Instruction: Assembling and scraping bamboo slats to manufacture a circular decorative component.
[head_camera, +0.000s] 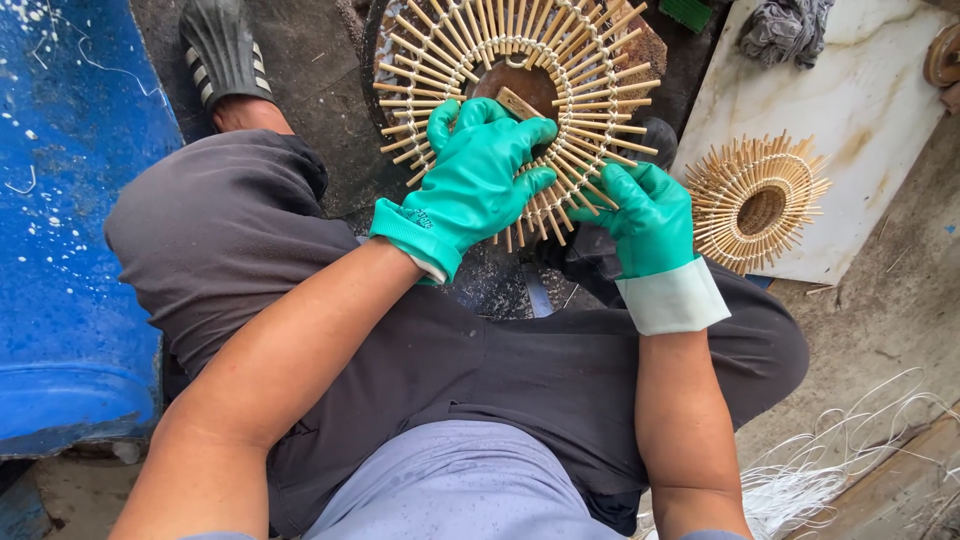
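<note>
Fingers (520, 128) of the left hand (470, 180) are spread out flat and press down on the near part of a big round ring of bamboo sticks (520, 90). This hand wears a green rubber glove and lies on top of the sticks; it does not wrap around them. The right hand (645, 215) wears a green glove too, with a white cuff. Its fingers are curled, and the tips pinch the ends of some sticks at the near right rim of the ring.

Close to the camera are the person's bare arms and dark shorts. White strings (840, 470) lie in a loose pile on the floor at the near right. A blue barrel (70, 250) stands at the left.

The big ring sits low in front of the knees. Its sticks point out like sun rays. A smaller ring of sticks (757, 200) lies to the right, on the near edge of a white board (880, 110). A grey rag (785, 28) sits at the board's far edge. A black sandal (222, 48) is at the far left.
</note>
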